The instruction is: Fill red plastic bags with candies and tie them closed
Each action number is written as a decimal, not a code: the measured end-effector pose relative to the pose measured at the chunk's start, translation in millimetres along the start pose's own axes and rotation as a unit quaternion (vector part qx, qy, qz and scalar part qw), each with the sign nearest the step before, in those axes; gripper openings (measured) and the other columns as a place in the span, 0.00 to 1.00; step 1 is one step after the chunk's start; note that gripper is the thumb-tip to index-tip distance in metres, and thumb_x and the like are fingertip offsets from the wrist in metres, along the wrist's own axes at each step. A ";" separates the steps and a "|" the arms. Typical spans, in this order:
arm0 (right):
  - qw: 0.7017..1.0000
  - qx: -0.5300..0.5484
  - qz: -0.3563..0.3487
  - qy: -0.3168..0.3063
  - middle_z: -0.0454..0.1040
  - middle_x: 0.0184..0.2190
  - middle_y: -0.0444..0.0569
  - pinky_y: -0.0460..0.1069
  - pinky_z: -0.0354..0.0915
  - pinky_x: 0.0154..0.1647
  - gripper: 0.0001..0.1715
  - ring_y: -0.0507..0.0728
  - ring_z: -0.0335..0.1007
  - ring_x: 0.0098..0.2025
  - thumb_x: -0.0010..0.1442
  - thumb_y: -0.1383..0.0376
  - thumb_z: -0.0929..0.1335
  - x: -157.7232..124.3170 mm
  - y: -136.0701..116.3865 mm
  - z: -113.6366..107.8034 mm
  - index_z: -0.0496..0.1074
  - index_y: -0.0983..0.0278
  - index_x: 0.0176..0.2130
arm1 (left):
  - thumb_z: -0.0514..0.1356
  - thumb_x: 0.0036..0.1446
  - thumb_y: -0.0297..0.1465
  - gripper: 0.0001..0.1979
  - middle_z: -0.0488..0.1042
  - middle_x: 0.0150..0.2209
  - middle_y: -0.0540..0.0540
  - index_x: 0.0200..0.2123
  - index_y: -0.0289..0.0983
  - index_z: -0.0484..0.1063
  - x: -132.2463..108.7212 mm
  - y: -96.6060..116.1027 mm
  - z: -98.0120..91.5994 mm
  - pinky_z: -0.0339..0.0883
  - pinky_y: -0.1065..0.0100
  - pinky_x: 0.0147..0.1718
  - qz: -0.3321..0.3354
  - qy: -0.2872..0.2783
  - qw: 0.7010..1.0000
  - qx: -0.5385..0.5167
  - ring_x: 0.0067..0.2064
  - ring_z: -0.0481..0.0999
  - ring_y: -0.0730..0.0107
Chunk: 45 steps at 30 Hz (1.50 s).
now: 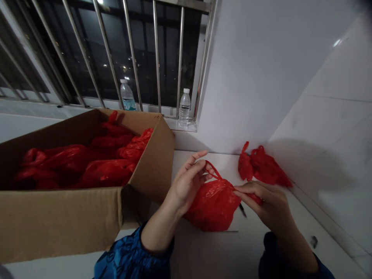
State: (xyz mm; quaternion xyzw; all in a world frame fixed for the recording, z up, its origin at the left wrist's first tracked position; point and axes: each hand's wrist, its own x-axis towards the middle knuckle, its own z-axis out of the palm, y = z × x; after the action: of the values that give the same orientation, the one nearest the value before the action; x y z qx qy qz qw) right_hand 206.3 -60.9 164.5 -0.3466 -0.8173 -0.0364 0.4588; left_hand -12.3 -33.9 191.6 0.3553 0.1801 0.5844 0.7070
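A filled red plastic bag (213, 203) rests on the white tabletop (221, 255) between my hands. My left hand (188, 182) pinches one of the bag's handles at its upper left, with the other fingers raised. My right hand (267, 203) is closed on the other handle and pulls it out to the right. Both forearms come up from the bottom edge in dark blue sleeves.
A cardboard box (87, 217) at the left holds several filled red bags (87, 162). Two more red bags (263, 168) lie by the right wall. Two water bottles (185, 106) stand on the sill below a barred window. A small dark object (243, 210) lies under my right hand.
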 end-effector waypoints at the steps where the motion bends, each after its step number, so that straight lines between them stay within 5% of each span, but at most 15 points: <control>1: 1.000 -0.003 0.007 -0.008 0.80 0.28 0.43 0.47 0.68 0.27 0.03 0.52 0.75 0.26 0.61 0.67 0.72 0.1 0.6 -2.0 0.76 0.59 0.37 | 0.64 0.56 0.28 0.16 0.73 0.29 0.50 0.47 0.38 0.69 2.0 1.5 -1.9 0.66 0.72 0.36 0.004 0.014 1.000 -0.003 0.33 0.73 0.73; 7: 0.990 -0.014 0.107 -0.092 0.80 0.28 0.43 0.47 0.67 0.27 0.08 0.53 0.76 0.27 0.63 0.60 0.70 -2.0 8.9 -21.7 0.77 0.58 0.33 | 0.63 0.55 0.26 0.13 0.71 0.29 0.52 0.44 0.39 0.70 14.0 15.6 -13.1 0.68 0.73 0.34 0.038 0.095 0.993 -0.053 0.32 0.73 0.75; 14: 0.968 0.041 0.171 -0.181 0.77 0.22 0.41 0.45 0.65 0.24 0.12 0.51 0.73 0.24 0.63 0.56 0.69 -4.3 19.4 -44.7 0.76 0.59 0.31 | 0.57 0.57 0.24 0.06 0.71 0.28 0.49 0.38 0.36 0.73 21.0 24.0 -22.6 0.68 0.71 0.31 -0.029 0.123 0.984 -0.124 0.31 0.74 0.72; 20: 0.953 0.057 0.194 -0.228 0.74 0.18 0.39 0.44 0.60 0.24 0.16 0.49 0.69 0.20 0.65 0.57 0.68 -2.2 15.5 -50.7 0.72 0.61 0.28 | 0.53 0.59 0.22 0.08 0.70 0.26 0.49 0.35 0.35 0.72 29.7 22.8 -27.5 0.69 0.69 0.31 -0.065 0.157 0.975 -0.140 0.28 0.74 0.72; 23: 0.957 0.045 0.174 -0.229 0.71 0.17 0.39 0.44 0.57 0.23 0.18 0.49 0.64 0.19 0.64 0.57 0.69 -0.7 10.3 -49.0 0.70 0.62 0.25 | 0.53 0.59 0.22 0.08 0.70 0.26 0.50 0.34 0.35 0.72 32.1 17.1 -21.2 0.69 0.71 0.31 -0.010 0.163 0.979 -0.119 0.28 0.73 0.74; 27: 0.968 0.071 0.135 -0.199 0.70 0.22 0.40 0.45 0.56 0.24 0.16 0.49 0.63 0.23 0.64 0.58 0.69 5.1 -3.2 -40.0 0.69 0.62 0.27 | 0.60 0.57 0.23 0.06 0.70 0.25 0.52 0.38 0.36 0.74 19.6 4.9 -3.6 0.68 0.77 0.32 0.117 0.099 0.988 0.014 0.28 0.71 0.77; 32: 0.968 0.168 0.091 -0.160 0.73 0.48 0.50 0.48 0.67 0.39 0.10 0.55 0.72 0.46 0.62 0.60 0.71 15.1 -16.8 -18.7 0.70 0.61 0.31 | 0.67 0.55 0.33 0.12 0.73 0.28 0.48 0.43 0.38 0.75 -9.3 -4.5 16.9 0.66 0.73 0.32 0.096 -0.040 0.962 0.254 0.32 0.72 0.70; 38: 0.943 0.280 0.118 -0.138 0.73 0.32 0.42 0.47 0.65 0.36 0.11 0.51 0.69 0.33 0.59 0.59 0.73 17.7 -15.5 3.8 0.70 0.61 0.31 | 0.64 0.58 0.35 0.16 0.73 0.31 0.47 0.50 0.41 0.73 -19.6 -3.4 23.5 0.67 0.69 0.36 0.092 -0.131 0.925 0.345 0.35 0.74 0.66; 45: 0.912 0.347 0.211 -0.061 0.70 0.26 0.39 0.45 0.61 0.28 0.14 0.49 0.65 0.27 0.57 0.57 0.73 14.9 -13.8 14.1 0.68 0.62 0.32 | 0.63 0.60 0.32 0.19 0.74 0.37 0.45 0.54 0.43 0.70 -20.3 -4.0 22.0 0.67 0.69 0.39 0.109 -0.161 0.919 0.344 0.41 0.73 0.64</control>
State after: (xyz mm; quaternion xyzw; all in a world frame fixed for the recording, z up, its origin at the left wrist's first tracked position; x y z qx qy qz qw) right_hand 182.8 -58.1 171.5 -0.3319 -0.7126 0.3687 0.4960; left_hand 0.1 -60.0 200.5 0.6831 0.2141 0.4946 0.4929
